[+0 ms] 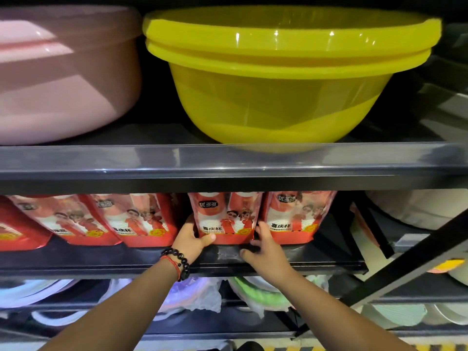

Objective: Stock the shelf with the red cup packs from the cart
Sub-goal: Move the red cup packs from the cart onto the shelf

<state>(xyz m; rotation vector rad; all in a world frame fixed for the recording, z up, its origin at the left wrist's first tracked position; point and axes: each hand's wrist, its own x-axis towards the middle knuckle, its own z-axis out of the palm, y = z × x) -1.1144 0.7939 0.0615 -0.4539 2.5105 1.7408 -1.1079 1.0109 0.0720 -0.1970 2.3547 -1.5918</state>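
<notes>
Red cup packs [225, 219]: 5 shelved (2 hands [190, 243] steadying 1).

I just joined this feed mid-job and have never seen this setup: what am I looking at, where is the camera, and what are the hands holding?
There is no machine here: a person works bare-handed, and the single camera sits on their head, looking forward and down. The left hand, with a bead bracelet on its wrist, and the right hand press the two sides of one red cup pack, standing it upright on the middle shelf between other packs. On the shelf above sit stacked yellow basins and a pink basin. The cart is out of view.
</notes>
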